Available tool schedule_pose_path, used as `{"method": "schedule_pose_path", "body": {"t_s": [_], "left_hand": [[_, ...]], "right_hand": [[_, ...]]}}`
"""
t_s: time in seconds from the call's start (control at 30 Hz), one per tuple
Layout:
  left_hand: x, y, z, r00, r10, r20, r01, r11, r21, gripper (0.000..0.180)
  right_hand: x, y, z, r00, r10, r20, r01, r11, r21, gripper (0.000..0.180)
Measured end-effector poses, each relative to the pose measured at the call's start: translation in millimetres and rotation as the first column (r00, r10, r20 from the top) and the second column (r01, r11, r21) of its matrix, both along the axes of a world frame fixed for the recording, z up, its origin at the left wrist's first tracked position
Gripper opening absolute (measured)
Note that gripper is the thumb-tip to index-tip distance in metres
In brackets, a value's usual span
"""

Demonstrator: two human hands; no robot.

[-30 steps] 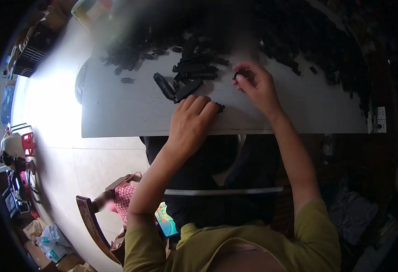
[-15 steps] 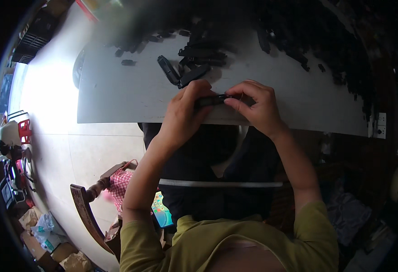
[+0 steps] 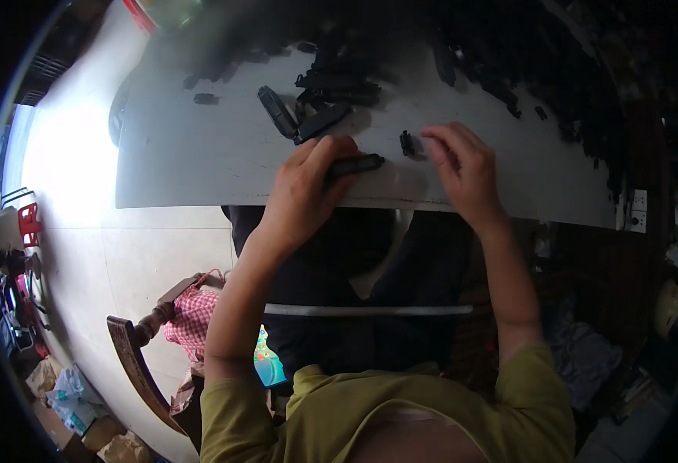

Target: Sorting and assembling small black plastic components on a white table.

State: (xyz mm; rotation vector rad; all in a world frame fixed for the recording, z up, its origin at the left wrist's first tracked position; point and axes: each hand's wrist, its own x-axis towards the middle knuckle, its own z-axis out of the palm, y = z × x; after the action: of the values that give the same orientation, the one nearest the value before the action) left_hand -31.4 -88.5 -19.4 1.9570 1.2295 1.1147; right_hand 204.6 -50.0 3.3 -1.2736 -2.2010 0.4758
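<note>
My left hand (image 3: 308, 177) is closed around a narrow black plastic part (image 3: 358, 164), whose end sticks out past the fingertips over the front of the table. To the right, a small black piece (image 3: 407, 143) lies on the tabletop. Just beside that piece is my right hand (image 3: 466, 170), with its fingers stretched out and holding nothing that I can see. Beyond my left hand sit several long black parts, among them a slotted one (image 3: 277, 113) and a smooth one (image 3: 323, 122) whose near ends almost meet.
The pale table (image 3: 200, 170) carries a dark heap of black parts (image 3: 540, 69) at the back and right. A small loose part (image 3: 206, 99) lies on its left side. At lower left, a wooden chair (image 3: 142, 370) has a checked cloth and a lit phone (image 3: 269, 359) near it.
My right hand has come away from the part in my left hand and moved right. A small black piece now shows on the table between the hands. The view has shifted slightly.
</note>
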Motion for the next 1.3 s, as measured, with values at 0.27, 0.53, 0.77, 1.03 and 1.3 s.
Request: {"method": "schedule_pose_path", "body": {"t_s": [0.27,0.53,0.77,1.03,1.3], "left_hand": [[2,1,2,1.0,0.019,-0.003,-0.019,0.999,-0.034,0.032],[1,-2,-4,0.999,0.001,0.039,0.001,0.999,-0.051,0.035],[1,-1,4,0.998,0.003,0.07,0.004,0.995,-0.097,0.045],[1,0,1,0.997,-0.01,0.078,0.017,0.995,-0.099,0.05],[6,-6,-3,0.994,0.061,0.096,-0.046,0.987,-0.155,0.048]], "right_hand": [[0,21,0,0.961,0.268,0.072,-0.274,0.957,0.093,0.019],[-10,18,5,0.987,0.159,-0.037,-0.162,0.98,-0.116,0.011],[-39,19,21,0.968,0.211,-0.136,-0.24,0.935,-0.26,0.007],[-51,21,21,0.938,0.346,0.008,-0.339,0.925,-0.172,0.006],[-62,11,18,0.923,0.335,0.188,-0.33,0.942,-0.057,0.004]]}}
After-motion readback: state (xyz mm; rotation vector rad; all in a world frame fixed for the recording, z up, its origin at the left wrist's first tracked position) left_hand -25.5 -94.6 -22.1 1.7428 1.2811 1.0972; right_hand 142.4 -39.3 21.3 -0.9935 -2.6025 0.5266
